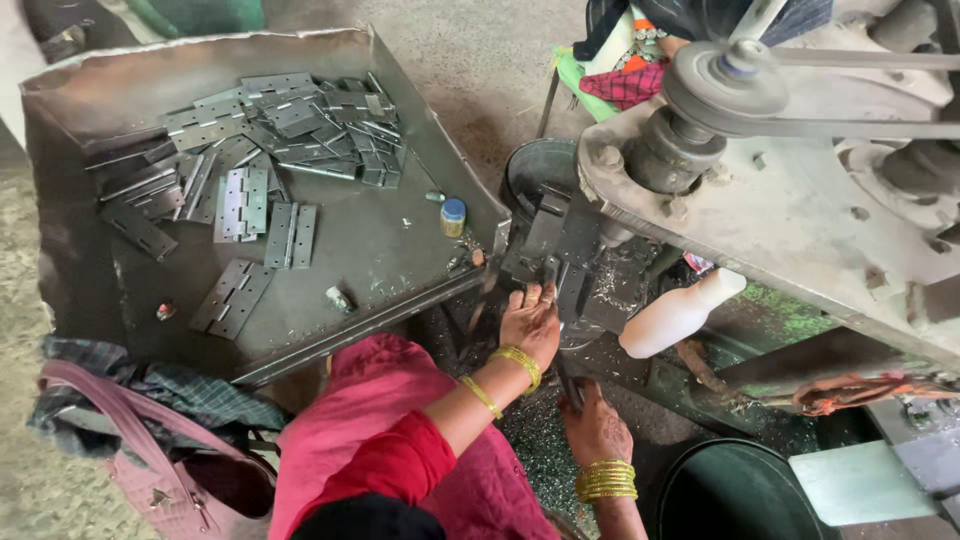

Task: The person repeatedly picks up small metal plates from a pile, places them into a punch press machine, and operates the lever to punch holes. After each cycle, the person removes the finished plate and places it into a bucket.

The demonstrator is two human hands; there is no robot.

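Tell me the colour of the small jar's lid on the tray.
Blue, on a yellowish jar; the head view shows it.

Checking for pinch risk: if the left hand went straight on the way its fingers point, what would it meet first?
The left hand points up at the dark metal clamp of the machine; it probably touches it already, though depth is unclear.

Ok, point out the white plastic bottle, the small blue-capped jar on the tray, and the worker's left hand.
white plastic bottle (pixel 678 315), head view, middle of its body.
small blue-capped jar (pixel 453 216), head view, its side below the cap.
left hand (pixel 530 322), head view, back of the hand.
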